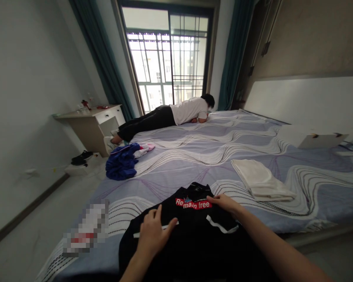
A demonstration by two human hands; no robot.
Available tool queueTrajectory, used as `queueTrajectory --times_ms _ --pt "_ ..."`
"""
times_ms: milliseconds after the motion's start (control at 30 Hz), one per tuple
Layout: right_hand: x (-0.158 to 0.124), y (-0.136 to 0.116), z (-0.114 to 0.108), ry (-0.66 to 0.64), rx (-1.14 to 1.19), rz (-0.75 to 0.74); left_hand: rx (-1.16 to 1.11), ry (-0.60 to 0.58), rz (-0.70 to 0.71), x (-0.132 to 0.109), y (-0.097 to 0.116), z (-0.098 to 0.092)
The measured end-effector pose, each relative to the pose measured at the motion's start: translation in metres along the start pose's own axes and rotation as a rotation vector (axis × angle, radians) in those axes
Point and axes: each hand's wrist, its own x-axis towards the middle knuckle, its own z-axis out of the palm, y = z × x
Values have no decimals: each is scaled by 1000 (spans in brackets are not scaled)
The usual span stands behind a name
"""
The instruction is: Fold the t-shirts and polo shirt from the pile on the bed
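Observation:
A black T-shirt (191,239) with a red "Remain free" print and white sleeve bands lies on the near edge of the bed, its collar pointing away from me. My left hand (154,231) rests on the left part of the shirt, thumb held apart and fingers slightly bent over the cloth beside a white band. At the right shoulder, my right hand (226,204) has its thumb across the fabric near the print; its other fingers curl at the shirt's edge and are partly hidden. The shirt's lower end runs out of view.
A folded white garment (260,180) lies to the right, and a blue bundle of clothing (122,161) to the left. Another person (185,111) lies across the far side of the bed (191,152). A blurred-out item (86,231) sits near the left edge.

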Motion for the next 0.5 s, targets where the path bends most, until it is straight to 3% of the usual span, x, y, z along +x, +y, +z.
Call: queueTrajectory --times_ms 100,167,233,367,433,500 --pt "13 0 5 203 -75 -33 122 47 24 -19 28 28" --pt "21 -2 6 321 -163 -84 176 120 -4 -17 33 34" --pt "28 -2 6 327 -206 -115 136 125 -23 -5 28 32" --pt "31 -1 3 252 -141 -162 -321 104 -121 28 -9 10" --pt "27 -5 -9 254 36 -251 -595 209 -287 44 -38 -9" --pt "22 -15 -30 344 205 -373 -718 398 -452 59 -71 -33"
